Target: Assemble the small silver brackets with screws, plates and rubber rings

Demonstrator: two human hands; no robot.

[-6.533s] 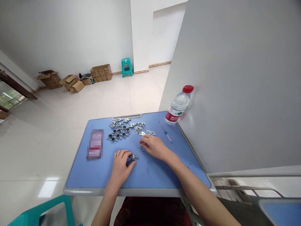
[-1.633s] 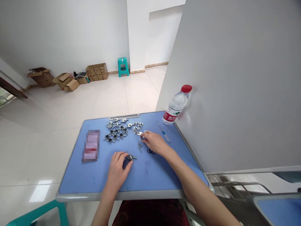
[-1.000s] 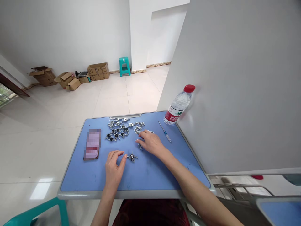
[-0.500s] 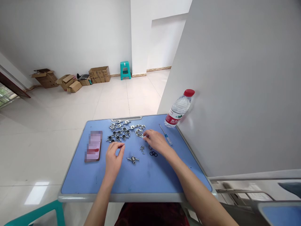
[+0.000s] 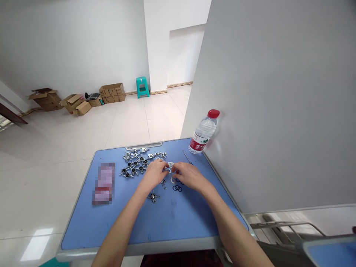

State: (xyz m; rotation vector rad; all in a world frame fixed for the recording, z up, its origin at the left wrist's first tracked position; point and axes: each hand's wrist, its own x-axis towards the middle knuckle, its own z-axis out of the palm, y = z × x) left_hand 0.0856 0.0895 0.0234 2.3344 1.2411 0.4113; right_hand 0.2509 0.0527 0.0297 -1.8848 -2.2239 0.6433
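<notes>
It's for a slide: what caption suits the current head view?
Left hand and right hand close together at silvery plates, near black rings on a blue table.

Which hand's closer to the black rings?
Right. The right hand is just beyond the black rings and slightly to their right; the left hand is farther off, beyond them and to their left.

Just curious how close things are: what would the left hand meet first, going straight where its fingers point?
Probably the flat metal plates just ahead of the left hand, then the right hand, though depth is unclear here.
</notes>
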